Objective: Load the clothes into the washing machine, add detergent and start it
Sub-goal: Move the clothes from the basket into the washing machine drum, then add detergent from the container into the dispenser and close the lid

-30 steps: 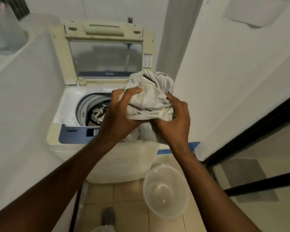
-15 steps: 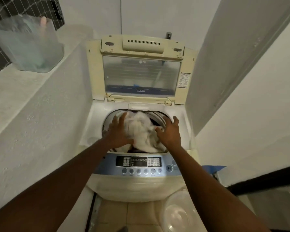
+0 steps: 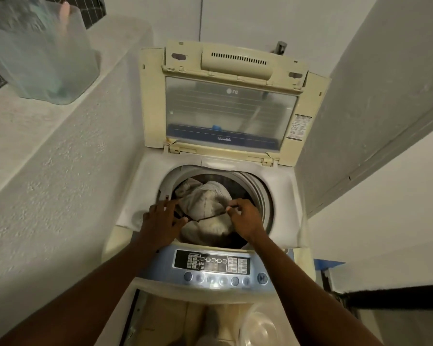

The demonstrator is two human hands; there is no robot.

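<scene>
A top-loading washing machine (image 3: 281,187) stands with its lid (image 3: 230,108) raised. A cream garment with dark stitching (image 3: 205,199) lies bundled in the drum on top of darker clothes. My left hand (image 3: 161,222) rests flat at the drum's near left rim, fingers spread, touching the pile. My right hand (image 3: 243,218) is over the drum's near right side, its fingers pinched on a thin dark cord (image 3: 210,217) that runs across the cream garment toward my left hand. The control panel (image 3: 213,264) lies just below my wrists.
A translucent plastic container (image 3: 40,53) sits on the rough white ledge (image 3: 60,158) at the left. A clear plastic bowl (image 3: 260,328) lies on the tiled floor in front of the machine. White walls close in on both sides.
The cream garment went from held above the machine's front down into the drum. Both hands let go of the bundle and drew back to the near rim; the right now pinches a dark cord.
</scene>
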